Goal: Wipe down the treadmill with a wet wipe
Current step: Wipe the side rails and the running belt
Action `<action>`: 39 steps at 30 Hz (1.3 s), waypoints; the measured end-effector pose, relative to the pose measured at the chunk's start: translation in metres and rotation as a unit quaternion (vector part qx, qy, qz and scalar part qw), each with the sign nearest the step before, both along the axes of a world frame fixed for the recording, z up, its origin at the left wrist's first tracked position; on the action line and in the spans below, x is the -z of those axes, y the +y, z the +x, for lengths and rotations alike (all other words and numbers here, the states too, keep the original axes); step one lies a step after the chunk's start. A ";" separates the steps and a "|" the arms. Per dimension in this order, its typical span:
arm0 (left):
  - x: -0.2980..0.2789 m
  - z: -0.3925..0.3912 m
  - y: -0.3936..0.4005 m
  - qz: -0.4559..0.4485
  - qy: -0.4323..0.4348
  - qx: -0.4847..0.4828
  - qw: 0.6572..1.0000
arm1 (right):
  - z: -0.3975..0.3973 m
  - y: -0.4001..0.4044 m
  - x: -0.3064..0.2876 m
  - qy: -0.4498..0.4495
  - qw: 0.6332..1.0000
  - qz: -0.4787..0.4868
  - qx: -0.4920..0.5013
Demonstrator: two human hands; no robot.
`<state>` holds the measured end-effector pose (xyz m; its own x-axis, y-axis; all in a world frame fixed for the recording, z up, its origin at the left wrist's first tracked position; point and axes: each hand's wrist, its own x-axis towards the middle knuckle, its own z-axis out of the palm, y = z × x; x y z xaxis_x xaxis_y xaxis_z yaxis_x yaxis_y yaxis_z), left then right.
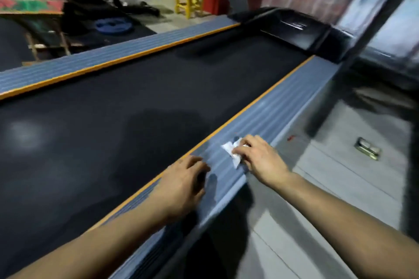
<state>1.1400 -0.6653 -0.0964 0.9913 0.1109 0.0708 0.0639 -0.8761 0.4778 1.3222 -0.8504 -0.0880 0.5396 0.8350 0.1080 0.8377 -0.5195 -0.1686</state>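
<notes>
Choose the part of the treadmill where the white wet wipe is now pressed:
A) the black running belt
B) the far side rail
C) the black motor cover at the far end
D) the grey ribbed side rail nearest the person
D: the right hand presses the wet wipe on the near ribbed side rail, beside the black belt.

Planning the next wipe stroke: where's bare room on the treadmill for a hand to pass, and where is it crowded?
Free: the black belt between the two side rails, and the near rail ahead of the hands up to the black front cover. Crowded: the rail stretch where the right hand presses the wipe and the left hand rests.
</notes>
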 end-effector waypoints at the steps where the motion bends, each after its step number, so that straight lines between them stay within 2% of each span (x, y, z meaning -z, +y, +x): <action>1: 0.002 0.012 -0.005 0.014 -0.013 0.007 1.000 | 0.009 -0.007 0.002 0.001 0.999 -0.024 -0.022; 5: 0.011 0.088 -0.014 0.031 0.008 -0.028 0.999 | 0.028 -0.017 0.007 -0.010 0.992 -0.031 -0.123; 9: 0.005 0.171 -0.009 0.077 0.004 -0.049 0.996 | 0.059 -0.021 0.007 -0.011 0.967 -0.023 -0.254; 11: -0.006 0.209 -0.008 0.105 0.011 -0.081 0.991 | 0.080 -0.026 0.005 0.011 0.951 -0.012 -0.309; 13: -0.019 0.245 -0.009 0.113 0.037 -0.117 0.986 | 0.116 -0.034 0.004 0.058 0.946 0.012 -0.320; 15: -0.026 0.279 -0.012 0.125 0.067 -0.120 0.983 | 0.175 -0.045 0.001 0.077 0.959 0.073 -0.262; 17: -0.026 0.306 -0.016 0.146 0.076 -0.099 0.981 | 0.246 -0.047 -0.004 0.058 0.975 0.114 -0.184; 21: -0.009 0.357 -0.003 0.161 0.047 -0.097 0.981 | 0.353 -0.027 -0.018 0.095 0.988 0.116 -0.032; 26: 0.018 0.432 0.037 0.147 0.031 -0.085 0.985 | 0.452 -0.003 -0.040 0.075 0.997 0.016 0.008; 28: 0.025 0.459 0.045 0.146 0.017 -0.082 0.986 | 0.486 0.003 -0.049 0.065 0.997 0.006 0.040; 34: 0.032 0.541 0.046 0.141 0.040 -0.075 0.986 | 0.554 -0.021 -0.053 0.122 0.980 0.047 0.148; 39: 0.049 0.636 0.055 0.177 0.040 -0.081 0.980 | 0.609 -0.048 -0.022 0.087 0.977 0.117 0.158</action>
